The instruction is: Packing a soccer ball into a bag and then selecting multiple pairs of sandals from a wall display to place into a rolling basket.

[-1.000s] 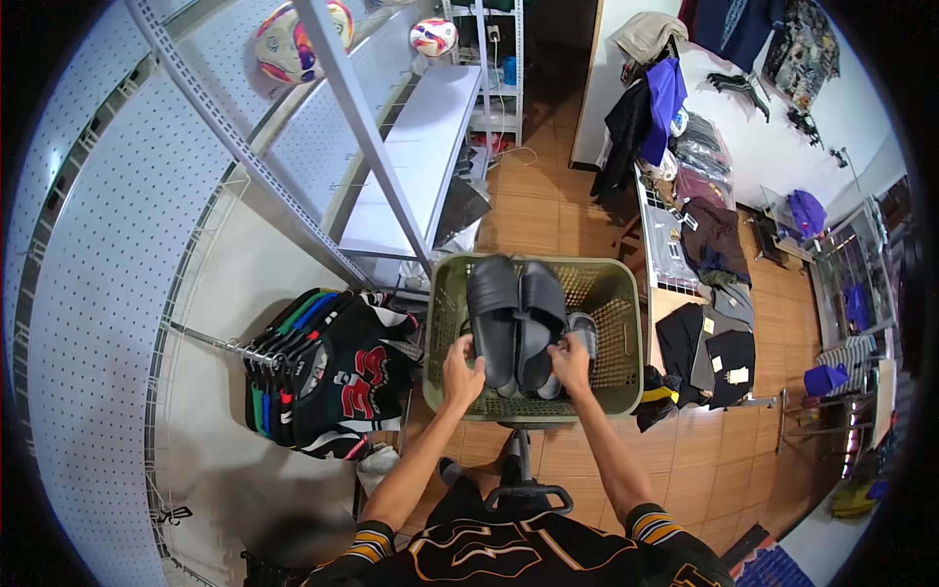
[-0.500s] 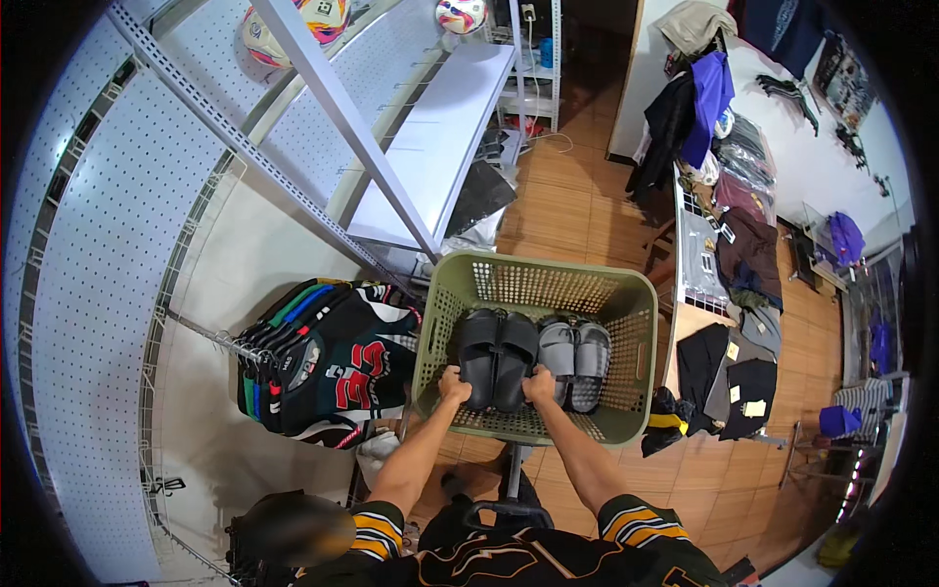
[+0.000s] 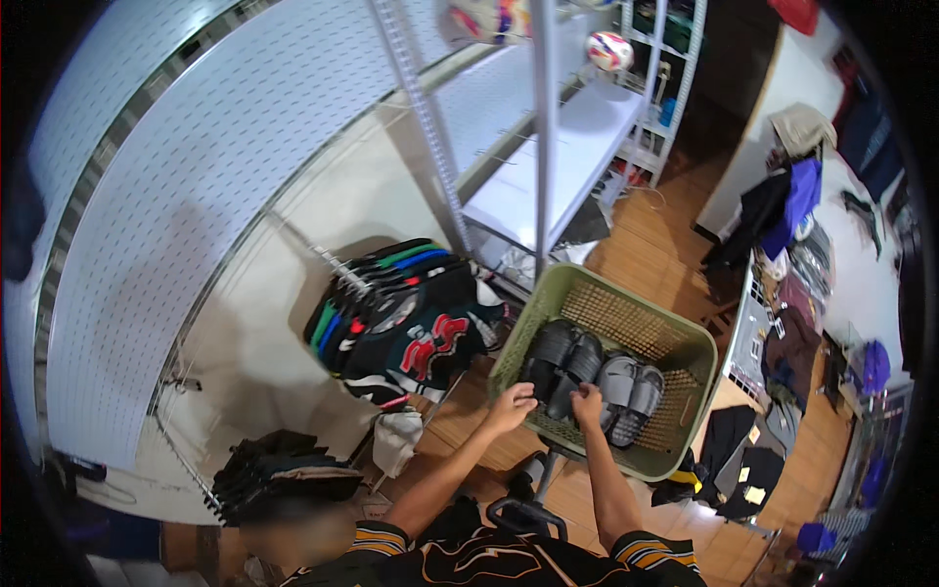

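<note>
A pair of black slide sandals point(image 3: 562, 360) lies side by side in an olive-green plastic laundry basket point(image 3: 675, 338). To their right in the same basket rests a grey pair of slides point(image 3: 628, 391). My left hand point(image 3: 511, 407) is over the near-left rim, by the heel of the left black slide, its fingers loosely bent and apart with nothing between them. Against the outer heel edge of the right black slide, my right hand point(image 3: 587, 405) has its fingers curled closed on it; the fingertips are partly hidden.
Dark jerseys point(image 3: 416, 323) hang on a rail left of the basket. A white metal shelf point(image 3: 577, 147) with balls stands beyond it. Folded clothes point(image 3: 748, 455) cover a table on the right. A black handle point(image 3: 528, 517) is just in front of me.
My view has turned left, so the basket and shelf sit further right. The left hand has come slightly away from the black slides; the right one stays at their edge.
</note>
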`<state>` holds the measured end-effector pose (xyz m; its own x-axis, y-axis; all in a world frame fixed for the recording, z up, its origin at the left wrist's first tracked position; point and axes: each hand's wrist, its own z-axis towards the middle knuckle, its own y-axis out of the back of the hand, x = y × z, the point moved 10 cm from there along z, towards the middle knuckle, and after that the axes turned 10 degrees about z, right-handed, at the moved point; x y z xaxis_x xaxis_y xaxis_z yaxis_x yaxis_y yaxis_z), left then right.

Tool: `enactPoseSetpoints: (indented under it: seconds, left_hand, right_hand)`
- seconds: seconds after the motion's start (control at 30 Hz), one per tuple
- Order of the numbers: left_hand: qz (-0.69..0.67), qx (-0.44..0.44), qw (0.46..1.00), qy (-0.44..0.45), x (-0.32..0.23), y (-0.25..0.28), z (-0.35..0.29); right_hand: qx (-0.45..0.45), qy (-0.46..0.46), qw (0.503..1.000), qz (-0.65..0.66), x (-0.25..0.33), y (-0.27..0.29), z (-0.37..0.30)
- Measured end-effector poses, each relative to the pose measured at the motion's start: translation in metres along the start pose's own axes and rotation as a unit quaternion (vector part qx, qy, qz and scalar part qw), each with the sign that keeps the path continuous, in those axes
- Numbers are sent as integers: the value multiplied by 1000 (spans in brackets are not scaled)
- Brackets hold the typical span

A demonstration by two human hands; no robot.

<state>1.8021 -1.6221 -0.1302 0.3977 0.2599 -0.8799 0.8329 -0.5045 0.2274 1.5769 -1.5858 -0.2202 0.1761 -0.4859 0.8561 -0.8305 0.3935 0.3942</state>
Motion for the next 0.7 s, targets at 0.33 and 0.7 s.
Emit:
enactPoseSetpoints:
  seconds: [0.33,0.7]
  left_hand:
    - [-41,-85,988,-120,0,133,-235]
    - [45,-445,878,-170,-63,364,-531]
  right_hand:
    - [141,288,937,135,265,-130,-131]
    - [521,465,676,237,528,-304,-464]
